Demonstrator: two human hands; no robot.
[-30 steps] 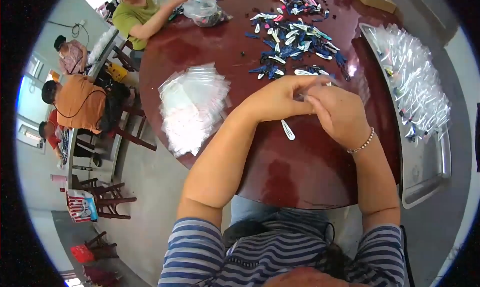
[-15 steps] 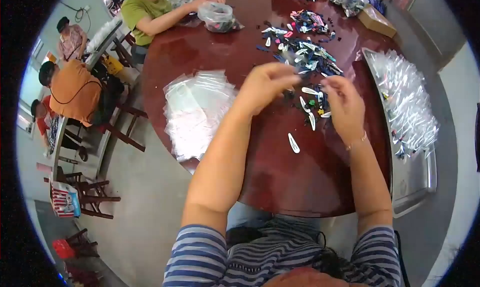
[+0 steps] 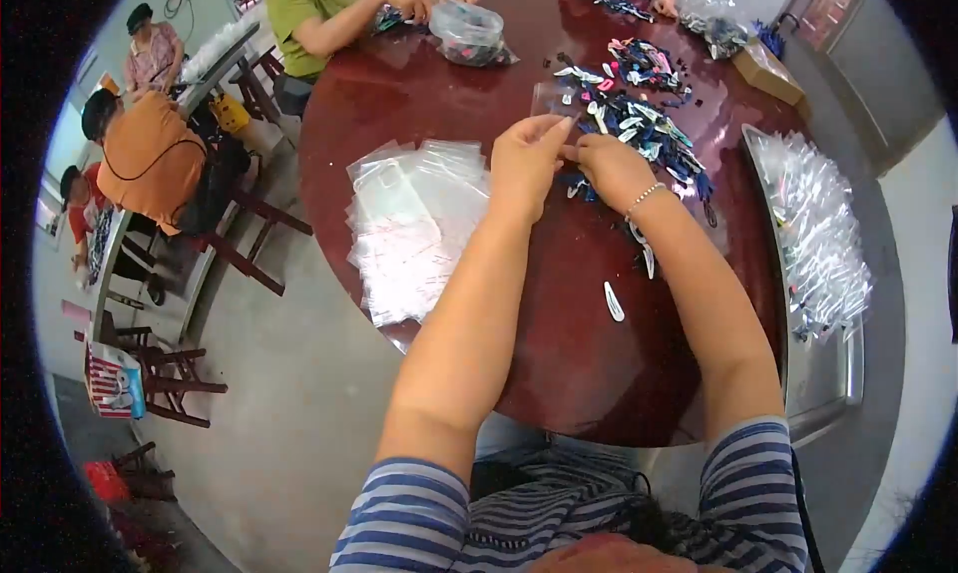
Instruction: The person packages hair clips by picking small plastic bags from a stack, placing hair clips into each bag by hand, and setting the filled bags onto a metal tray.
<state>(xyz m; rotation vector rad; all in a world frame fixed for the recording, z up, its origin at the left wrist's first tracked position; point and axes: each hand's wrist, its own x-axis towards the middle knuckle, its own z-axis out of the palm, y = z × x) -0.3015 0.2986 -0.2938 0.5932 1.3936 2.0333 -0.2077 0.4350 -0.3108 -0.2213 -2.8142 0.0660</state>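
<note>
My left hand (image 3: 530, 162) pinches a small clear plastic bag (image 3: 551, 100) that stands up beyond its fingertips. Close against it, my right hand (image 3: 611, 171) has its fingers pressed together near the bag's lower edge; what they hold is hidden. Just beyond both hands lies a pile of navy, white and pink hair clips (image 3: 649, 124). A single white clip (image 3: 613, 301) rests nearer to me on the dark red table (image 3: 569, 373). Flat clear bags (image 3: 414, 234) are stacked left of my left forearm.
A metal tray (image 3: 855, 368) at the right carries many filled clear bags (image 3: 813, 224). A co-worker in green (image 3: 304, 19) sits at the far left beside a bag of clips (image 3: 467, 34). A cardboard box (image 3: 766, 74) stands at the back right.
My hands have come together from apart and moved away from me, and a clear bag now shows upright at my left fingertips. The view has shifted, showing more of the table's far side.
</note>
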